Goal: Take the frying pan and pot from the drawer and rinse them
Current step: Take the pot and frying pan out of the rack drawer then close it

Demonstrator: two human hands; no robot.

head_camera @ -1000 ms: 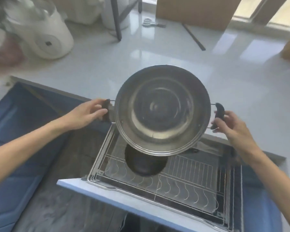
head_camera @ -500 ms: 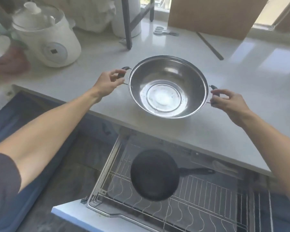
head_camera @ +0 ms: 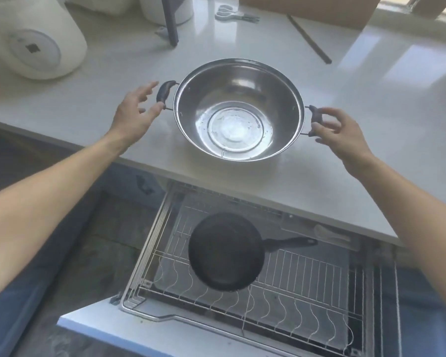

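Observation:
A shiny steel pot [head_camera: 238, 109] with two dark side handles rests upright on the white countertop [head_camera: 345, 140]. My left hand [head_camera: 135, 110] is just left of the pot's left handle, fingers spread, not gripping it. My right hand [head_camera: 339, 131] is at the right handle, fingers loosely curled and touching its end, with no firm hold. Below, the pulled-out drawer [head_camera: 281, 292] with a wire rack holds a black frying pan [head_camera: 225, 251], its handle pointing right.
A white rice cooker [head_camera: 40, 39] stands at the back left of the counter. Scissors [head_camera: 232, 14], a dark stand leg [head_camera: 170, 21] and a thin stick [head_camera: 308, 38] lie behind the pot. A white utensil [head_camera: 330, 234] lies in the drawer's back right.
The pot went from above the drawer onto the countertop. Both hands have since opened off its handles, the left one drawing clear of it.

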